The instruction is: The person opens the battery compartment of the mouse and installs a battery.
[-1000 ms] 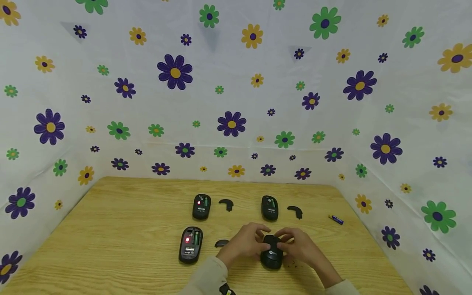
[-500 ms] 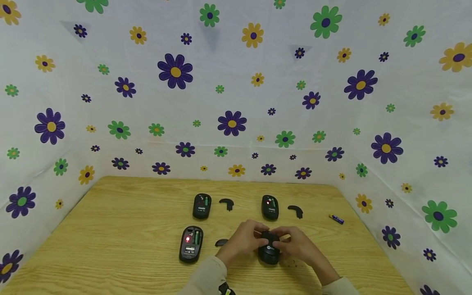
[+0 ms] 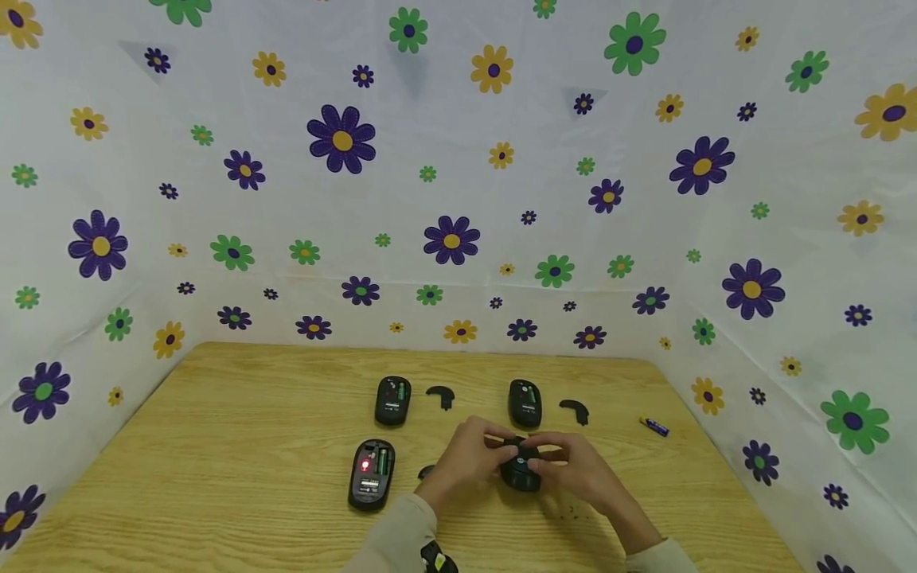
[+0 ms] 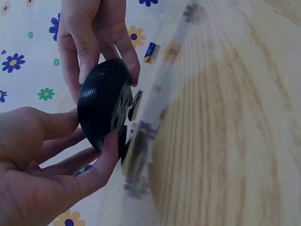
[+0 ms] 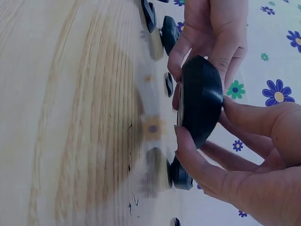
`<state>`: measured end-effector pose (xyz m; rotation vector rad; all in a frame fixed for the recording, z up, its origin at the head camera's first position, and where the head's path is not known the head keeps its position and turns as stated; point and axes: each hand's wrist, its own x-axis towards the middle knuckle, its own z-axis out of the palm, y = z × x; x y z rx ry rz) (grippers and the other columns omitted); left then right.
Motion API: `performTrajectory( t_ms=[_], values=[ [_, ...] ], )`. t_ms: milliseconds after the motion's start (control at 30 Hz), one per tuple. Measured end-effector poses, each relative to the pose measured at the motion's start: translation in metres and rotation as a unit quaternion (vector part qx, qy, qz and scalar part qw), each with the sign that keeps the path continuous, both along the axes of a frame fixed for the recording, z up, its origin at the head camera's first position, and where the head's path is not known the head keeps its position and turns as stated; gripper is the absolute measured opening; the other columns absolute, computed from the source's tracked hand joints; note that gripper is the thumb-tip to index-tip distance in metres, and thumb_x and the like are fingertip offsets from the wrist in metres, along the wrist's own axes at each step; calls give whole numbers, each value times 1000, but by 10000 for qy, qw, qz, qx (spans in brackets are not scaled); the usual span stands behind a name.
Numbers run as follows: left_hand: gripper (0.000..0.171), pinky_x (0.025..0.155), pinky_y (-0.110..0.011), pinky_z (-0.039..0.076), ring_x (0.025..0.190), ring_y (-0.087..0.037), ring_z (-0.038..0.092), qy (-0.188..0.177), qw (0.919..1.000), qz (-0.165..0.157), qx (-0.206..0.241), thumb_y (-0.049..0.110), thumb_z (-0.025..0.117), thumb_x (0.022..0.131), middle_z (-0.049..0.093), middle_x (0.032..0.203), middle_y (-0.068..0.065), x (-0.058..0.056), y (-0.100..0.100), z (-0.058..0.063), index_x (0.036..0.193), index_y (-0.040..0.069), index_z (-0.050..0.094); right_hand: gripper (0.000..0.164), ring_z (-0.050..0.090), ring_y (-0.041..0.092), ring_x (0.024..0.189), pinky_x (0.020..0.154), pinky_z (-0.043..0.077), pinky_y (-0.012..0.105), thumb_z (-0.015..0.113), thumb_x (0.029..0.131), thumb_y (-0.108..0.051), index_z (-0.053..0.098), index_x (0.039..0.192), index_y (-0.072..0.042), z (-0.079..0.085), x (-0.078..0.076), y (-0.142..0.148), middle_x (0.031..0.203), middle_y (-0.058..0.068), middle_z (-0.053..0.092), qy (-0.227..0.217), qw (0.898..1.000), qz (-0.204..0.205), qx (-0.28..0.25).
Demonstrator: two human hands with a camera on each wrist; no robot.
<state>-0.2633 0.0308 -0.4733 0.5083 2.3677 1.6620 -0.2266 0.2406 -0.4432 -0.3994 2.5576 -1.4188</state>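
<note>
A black computer mouse [image 3: 521, 477] is held between both hands with its logo side up, raised off the wooden table. My left hand [image 3: 467, 460] pinches its left side between thumb and fingers. On the opposite side my right hand [image 3: 582, 471] grips it the same way. The left wrist view shows the mouse [image 4: 99, 103] edge-on, its underside towards the table. In the right wrist view the mouse [image 5: 202, 101] hides part of the left hand's fingers [image 5: 177, 56]. A battery cover [image 3: 427, 472] lies partly hidden behind my left hand.
Three other mice lie upside down with batteries showing: near left [image 3: 370, 475], with a red light, far left [image 3: 392, 400] and far right [image 3: 525, 403]. Loose covers [image 3: 442, 395] [image 3: 576, 411] lie beside the far ones. A blue battery [image 3: 655, 426] rests at right. Flowered cloth surrounds the table.
Both hands have moved the held mouse away from the person and slightly left. The far mice's red lights have changed between frames; neither shows lit now.
</note>
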Motion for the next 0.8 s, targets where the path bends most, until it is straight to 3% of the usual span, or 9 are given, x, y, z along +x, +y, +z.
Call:
performTrajectory(
  t_ms=[200, 400, 600, 800],
  values=[
    [20, 78, -36, 67, 110, -31, 74, -160, 9993, 35, 343, 10, 70, 98, 73, 125, -17, -3, -7, 3, 116, 4, 78, 29, 60, 52, 127, 95, 63, 49, 71, 97, -13, 73, 124, -4, 4, -1, 0, 143, 28, 60, 269, 9995, 90, 130],
    [27, 78, -38, 67, 105, -31, 76, -114, 9985, 142, 512, 13, 69, 99, 71, 126, -20, -6, -10, 5, 122, -1, 74, 44, 56, 56, 130, 97, 62, 50, 76, 89, 1, 66, 132, 1, 7, -2, -1, 148, 34, 52, 322, 9980, 514, -159],
    [26, 76, -36, 67, 99, -29, 76, -31, 9985, 228, 499, 15, 68, 101, 72, 123, -19, -5, -11, 4, 120, -1, 75, 46, 60, 51, 127, 92, 64, 37, 75, 84, 13, 68, 129, 4, 5, 0, -10, 142, 33, 58, 693, 9972, 248, -110],
    [21, 77, -37, 67, 96, -26, 75, -41, 9986, 273, 452, 16, 66, 102, 73, 121, -17, -3, -14, 5, 111, 2, 79, 45, 66, 48, 120, 87, 66, 37, 75, 82, 16, 71, 125, 1, 5, 2, -18, 132, 28, 66, 1268, 9908, 123, 453]
  ],
)
